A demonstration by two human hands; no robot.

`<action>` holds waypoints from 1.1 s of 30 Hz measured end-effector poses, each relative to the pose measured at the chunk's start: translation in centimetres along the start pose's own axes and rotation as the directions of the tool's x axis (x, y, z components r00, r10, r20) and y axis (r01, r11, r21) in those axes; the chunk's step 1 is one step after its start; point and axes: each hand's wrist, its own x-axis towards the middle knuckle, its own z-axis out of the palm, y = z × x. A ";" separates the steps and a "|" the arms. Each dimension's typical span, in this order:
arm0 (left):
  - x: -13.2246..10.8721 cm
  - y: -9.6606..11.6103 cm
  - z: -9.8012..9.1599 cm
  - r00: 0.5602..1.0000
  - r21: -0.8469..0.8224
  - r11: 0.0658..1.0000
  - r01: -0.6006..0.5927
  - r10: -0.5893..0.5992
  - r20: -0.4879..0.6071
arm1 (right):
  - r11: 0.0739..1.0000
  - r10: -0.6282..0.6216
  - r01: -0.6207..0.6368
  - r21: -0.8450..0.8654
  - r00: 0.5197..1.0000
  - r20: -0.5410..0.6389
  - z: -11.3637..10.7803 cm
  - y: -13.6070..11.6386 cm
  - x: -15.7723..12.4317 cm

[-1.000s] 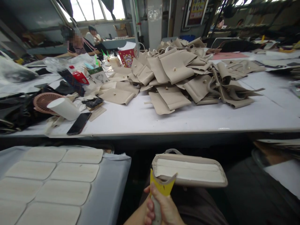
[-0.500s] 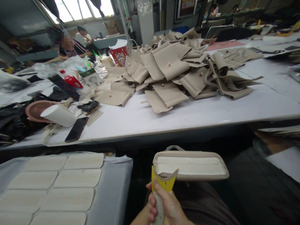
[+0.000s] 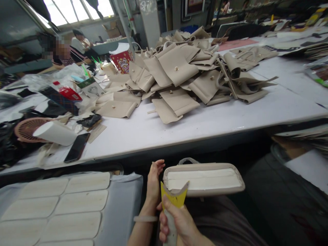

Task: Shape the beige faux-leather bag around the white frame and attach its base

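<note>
Gripping the yellow scraper (image 3: 176, 198) in our right hand (image 3: 180, 220), we had our left hand (image 3: 153, 181) empty, fingers loose, just beside the beige bag (image 3: 205, 179) over our lap (image 3: 217, 218) (we judged it light, soft-walled, best held by its rim (image 3: 200, 166)).

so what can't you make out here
In the head view:
Yellow tool: end of its handle cut off by the bottom edge.
Bag: far side hidden by its near face.
White panels: nearest cut off by the bottom edge.
Wall sign: upper part beyond the top edge.
</note>
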 end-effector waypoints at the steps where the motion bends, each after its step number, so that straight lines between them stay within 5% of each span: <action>1: 0.5 1.1 0.3 0.995 0.050 0.997 -0.058 0.054 0.078 | 1.000 0.004 -0.004 -0.004 1.000 -0.001 -0.1 -0.1 0.0; 5: 0.4 4.2 1.9 0.915 0.364 0.884 -0.294 0.150 0.375 | 0.997 0.077 -0.076 -0.024 0.996 0.035 -0.8 -0.7 -0.1; 13: 0.0 4.1 3.7 0.954 0.518 0.809 -0.278 0.169 0.248 | 0.985 0.167 -0.158 -0.064 0.972 0.164 -3.6 -2.9 -0.4; 19: -0.2 4.2 5.3 0.924 0.820 0.449 -0.355 0.300 0.235 | 0.995 0.071 -0.058 -0.086 0.985 0.159 -3.9 -2.0 -0.4; 21: -0.3 4.4 6.0 0.916 0.844 0.399 -0.360 0.323 0.238 | 0.988 0.043 -0.022 -0.155 0.990 0.134 -3.7 -1.9 -1.2; 26: 0.9 5.1 5.9 0.977 0.508 0.835 -0.210 0.204 0.068 | 0.913 0.020 0.037 -0.406 0.991 0.136 -3.5 -4.3 -5.5; 29: 1.8 5.0 4.1 0.990 0.310 0.940 -0.141 0.142 0.020 | 0.863 0.027 0.061 -0.501 0.986 0.167 -4.2 -8.8 -7.9; 31: 1.5 4.4 2.7 0.991 0.172 0.977 -0.129 0.134 -0.018 | 0.830 -0.167 0.187 -0.526 0.982 0.086 -5.3 -13.6 -8.3; 33: 0.2 3.4 1.5 0.991 0.051 0.990 -0.130 0.132 -0.036 | 0.673 -0.437 0.356 -0.648 0.898 0.040 -6.8 -19.4 -7.3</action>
